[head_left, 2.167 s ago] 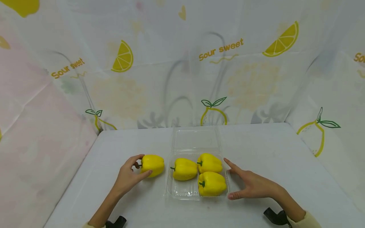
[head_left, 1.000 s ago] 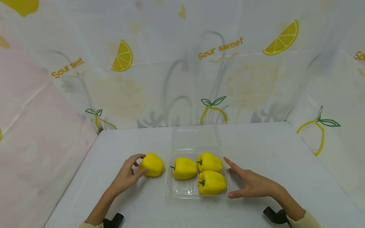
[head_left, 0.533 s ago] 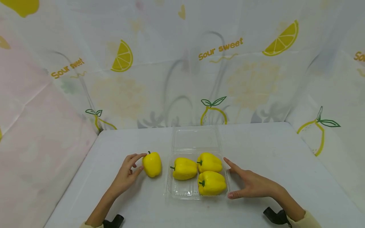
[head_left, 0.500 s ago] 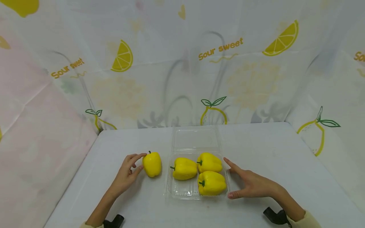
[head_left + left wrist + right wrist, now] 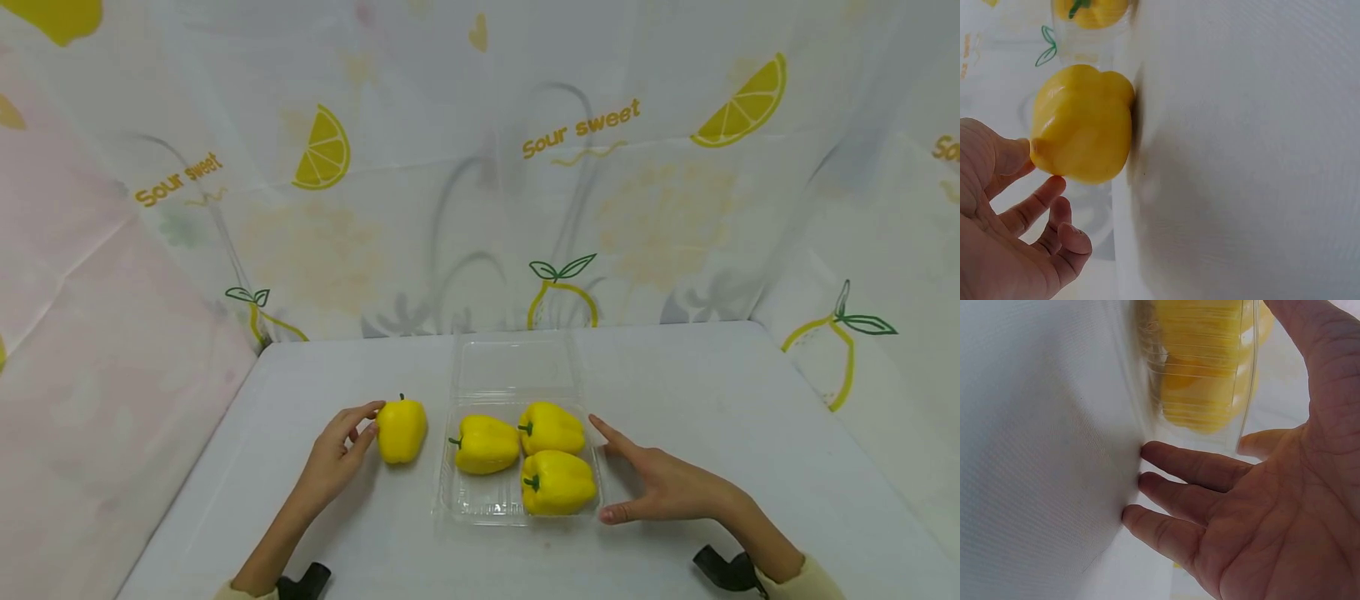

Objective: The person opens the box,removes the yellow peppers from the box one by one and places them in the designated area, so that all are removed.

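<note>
A yellow bell pepper (image 5: 401,431) lies on the table left of the clear plastic clamshell box (image 5: 480,506), its stem pointing away. My left hand (image 5: 339,454) touches the pepper's left side with thumb and fingertips; in the left wrist view the outer fingers bend loosely below it. Three more yellow peppers sit in the box: one at left (image 5: 486,446), one at the back right (image 5: 552,428), one at the front right (image 5: 558,483). My right hand (image 5: 663,487) is spread at the box's right side, holding nothing. In the right wrist view, its fingertips (image 5: 1154,450) reach the tabletop.
The box's transparent lid (image 5: 517,365) lies folded back behind it. A white table (image 5: 675,375) carries everything, with a lemon-printed cloth (image 5: 420,208) standing behind and at the sides. Black wrist mounts (image 5: 306,582) show near both sleeves.
The loose pepper has turned, its stem swinging from leftward to pointing away. My left fingers have shifted along its left side, the thumb drawing back. My right hand has stayed put.
</note>
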`<state>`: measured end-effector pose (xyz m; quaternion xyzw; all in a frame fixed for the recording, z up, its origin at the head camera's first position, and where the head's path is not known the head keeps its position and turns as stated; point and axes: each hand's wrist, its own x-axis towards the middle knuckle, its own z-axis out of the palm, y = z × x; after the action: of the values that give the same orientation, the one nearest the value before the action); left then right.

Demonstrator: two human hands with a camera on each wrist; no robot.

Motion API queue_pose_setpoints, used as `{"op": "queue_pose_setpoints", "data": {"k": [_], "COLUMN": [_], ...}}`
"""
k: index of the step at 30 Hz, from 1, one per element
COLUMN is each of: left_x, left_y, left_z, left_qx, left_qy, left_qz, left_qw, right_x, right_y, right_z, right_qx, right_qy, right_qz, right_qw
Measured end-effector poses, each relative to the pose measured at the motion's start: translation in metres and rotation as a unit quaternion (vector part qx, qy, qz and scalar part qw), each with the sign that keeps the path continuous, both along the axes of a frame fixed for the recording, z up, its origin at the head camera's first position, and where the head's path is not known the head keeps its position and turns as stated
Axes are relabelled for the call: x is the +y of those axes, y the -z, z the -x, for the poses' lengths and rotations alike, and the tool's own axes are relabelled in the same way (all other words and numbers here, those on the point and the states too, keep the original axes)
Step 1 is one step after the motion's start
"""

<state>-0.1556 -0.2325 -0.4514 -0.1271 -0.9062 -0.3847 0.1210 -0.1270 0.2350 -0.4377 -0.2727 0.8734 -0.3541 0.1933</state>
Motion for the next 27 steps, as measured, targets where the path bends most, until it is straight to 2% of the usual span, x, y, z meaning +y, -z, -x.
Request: {"op": "queue_pose_setpoints", "data": {"k": [14, 27], "left_x": [0.003, 0.005], "left_y": [0.001, -0.010], "left_z": [-0.002, -0.009], "left_qx": [-0.010, 0.031], "left_qy": [0.001, -0.029], "left_qz": [0.018, 0.033], "left_qw": [0.9998, 0.9986], "right_x": [0.001, 0.000], "right_y": [0.001, 0.000], "right_z": [-0.001, 0.000], "right_qx": [0.008, 0.007], "right_qy": [-0.002, -0.002], "right_qz": [-0.001, 0.002], "right_qw": [1.000, 1.000]}}
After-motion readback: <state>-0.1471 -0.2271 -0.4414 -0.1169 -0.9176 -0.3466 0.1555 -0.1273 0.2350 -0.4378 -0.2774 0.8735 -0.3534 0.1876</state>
